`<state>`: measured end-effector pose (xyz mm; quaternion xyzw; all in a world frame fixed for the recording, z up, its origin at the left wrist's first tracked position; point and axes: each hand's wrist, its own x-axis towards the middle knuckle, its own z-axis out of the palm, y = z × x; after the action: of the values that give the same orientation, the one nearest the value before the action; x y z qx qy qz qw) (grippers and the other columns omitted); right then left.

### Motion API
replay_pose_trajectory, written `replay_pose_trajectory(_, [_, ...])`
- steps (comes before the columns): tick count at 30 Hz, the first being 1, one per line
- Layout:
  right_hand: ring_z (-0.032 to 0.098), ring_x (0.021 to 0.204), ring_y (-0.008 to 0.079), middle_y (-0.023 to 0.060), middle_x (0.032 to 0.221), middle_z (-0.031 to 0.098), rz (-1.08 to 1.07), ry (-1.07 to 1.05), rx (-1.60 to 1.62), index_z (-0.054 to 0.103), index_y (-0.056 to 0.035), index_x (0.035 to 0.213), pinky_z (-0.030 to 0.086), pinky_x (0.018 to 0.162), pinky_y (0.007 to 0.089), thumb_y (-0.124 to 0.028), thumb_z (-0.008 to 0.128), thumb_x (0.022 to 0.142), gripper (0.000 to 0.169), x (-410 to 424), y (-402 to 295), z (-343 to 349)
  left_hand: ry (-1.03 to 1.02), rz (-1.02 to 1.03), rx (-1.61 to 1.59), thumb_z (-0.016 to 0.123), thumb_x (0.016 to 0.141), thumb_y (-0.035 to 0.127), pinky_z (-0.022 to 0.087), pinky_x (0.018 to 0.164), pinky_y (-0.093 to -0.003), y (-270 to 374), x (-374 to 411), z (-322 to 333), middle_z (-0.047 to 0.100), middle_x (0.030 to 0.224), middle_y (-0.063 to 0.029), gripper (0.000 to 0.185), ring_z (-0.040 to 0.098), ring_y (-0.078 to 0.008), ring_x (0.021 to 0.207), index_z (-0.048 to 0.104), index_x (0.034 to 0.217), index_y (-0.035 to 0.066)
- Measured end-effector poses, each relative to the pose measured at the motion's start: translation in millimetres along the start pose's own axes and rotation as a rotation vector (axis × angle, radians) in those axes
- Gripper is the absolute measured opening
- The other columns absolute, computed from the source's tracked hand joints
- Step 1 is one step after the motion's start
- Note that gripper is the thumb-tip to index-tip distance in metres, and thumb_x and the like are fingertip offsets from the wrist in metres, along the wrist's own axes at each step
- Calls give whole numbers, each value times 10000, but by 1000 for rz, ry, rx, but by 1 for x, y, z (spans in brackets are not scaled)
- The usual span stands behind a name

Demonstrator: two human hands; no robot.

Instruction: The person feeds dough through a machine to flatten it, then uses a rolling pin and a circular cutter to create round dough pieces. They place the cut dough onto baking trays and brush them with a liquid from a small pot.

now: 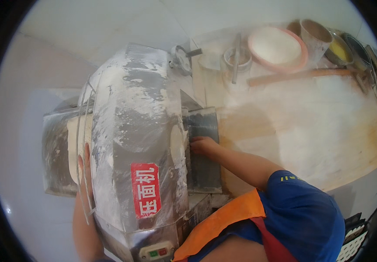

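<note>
A flour-dusted metal dough-sheeting machine [136, 131] stands in front of me. On its left, a pale dough sheet [73, 144] lies on a metal tray [54, 157] and runs in under the housing. My left hand [86, 160] reaches behind the thin guard rods [82, 183] and rests flat at the dough, fingers apart and partly hidden. At the machine's right side, my right hand [203, 145] is bent over the dark outlet plate [204, 170], its fingertips at the housing edge. A pale patch [177, 145], perhaps dough, shows beside those fingertips; whether they grip anything is hidden.
A handwheel [181, 60] sits at the machine's back; green and red buttons [158, 252] are at its front. On the floury worktop [322, 131] lie a wooden rolling pin [303, 74], a pink-rimmed basin of flour [277, 46], a jar [237, 62] with a flat stick across it, and several containers.
</note>
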<state>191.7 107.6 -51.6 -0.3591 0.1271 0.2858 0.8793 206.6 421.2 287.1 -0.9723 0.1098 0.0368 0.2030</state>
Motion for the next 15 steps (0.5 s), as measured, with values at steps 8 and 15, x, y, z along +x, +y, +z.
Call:
replay_pose_trajectory(8, [642,948,271,133,1005,669,-171,170,-348,619,-15,1131,504,839,408,-257,692,791,424,38,-3,-10,281,81,-839,430,974,399,189,1154,-392,60,25,-14,245,1546,-132,629,234,-282,1425,261,1494,89])
replay_pose_trajectory(15, [641,841,407,245,893,658,-395,549,-932,659,5,910,506,771,456,-390,657,731,434,50,25,-29,517,42,-209,474,978,228,281,1119,-383,14,-36,-57,347,1503,-136,514,334,-260,1382,360,1449,58])
